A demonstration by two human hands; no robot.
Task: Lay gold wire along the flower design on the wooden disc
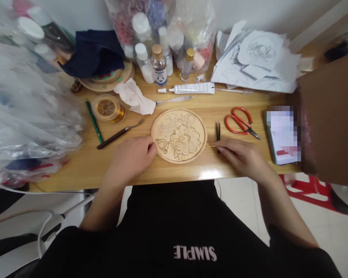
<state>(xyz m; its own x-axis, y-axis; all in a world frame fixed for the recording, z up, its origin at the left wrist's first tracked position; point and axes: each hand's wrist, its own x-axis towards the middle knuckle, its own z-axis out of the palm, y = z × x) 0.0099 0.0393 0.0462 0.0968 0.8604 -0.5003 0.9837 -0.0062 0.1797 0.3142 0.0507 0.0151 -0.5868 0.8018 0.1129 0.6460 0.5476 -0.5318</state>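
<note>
A round wooden disc (179, 136) with a flower design lies on the table, parts of the flower outlined in gold wire. My left hand (136, 155) rests at the disc's left edge, fingers curled together, with the thumb against the rim. To the right of the disc, my right hand (239, 154) pinches a short piece of gold wire (211, 146) that points left toward the rim. Black tweezers (218, 129) lie on the table, partly under my right fingertips. Red-handled scissors (242, 124) lie beyond my right hand.
A wire spool (108, 108), green pencil (94, 121) and dark-handled tool (116, 138) lie at left. Behind the disc are a white tube (193, 88), small bottles (159, 65) and tissue (135, 96). A phone (283, 135) and cardboard box (332, 119) stand right; plastic bags crowd the left.
</note>
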